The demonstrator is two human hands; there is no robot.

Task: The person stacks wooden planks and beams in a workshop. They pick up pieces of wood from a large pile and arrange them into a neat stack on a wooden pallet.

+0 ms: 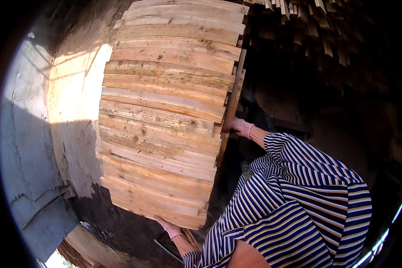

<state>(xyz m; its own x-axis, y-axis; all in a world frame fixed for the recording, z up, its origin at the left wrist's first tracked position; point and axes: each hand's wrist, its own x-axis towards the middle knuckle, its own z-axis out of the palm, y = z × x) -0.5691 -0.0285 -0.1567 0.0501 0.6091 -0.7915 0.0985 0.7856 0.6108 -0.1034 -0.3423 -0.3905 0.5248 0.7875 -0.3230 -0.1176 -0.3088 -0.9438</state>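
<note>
A large panel of pale wooden slats (165,107) slants across the middle, the slats laid side by side with uneven ends and some knots and dark stains. Narrow boards (235,94) run along its right edge, beneath the slat ends. My right hand (242,127), in a pink knit glove, is closed at that edge, its fingertips hidden by the wood. At the panel's near edge my left hand (169,227), gloved alike, grips from below; most of its fingers are out of sight under the slats. My striped sleeves and shirt (299,192) fill the lower right.
A grey wall or sheet (27,134) rises at the left beside a sunlit brownish surface (73,85). Many wooden sticks (312,27) are piled at the upper right in shadow. A thin rod (42,212) leans at the lower left.
</note>
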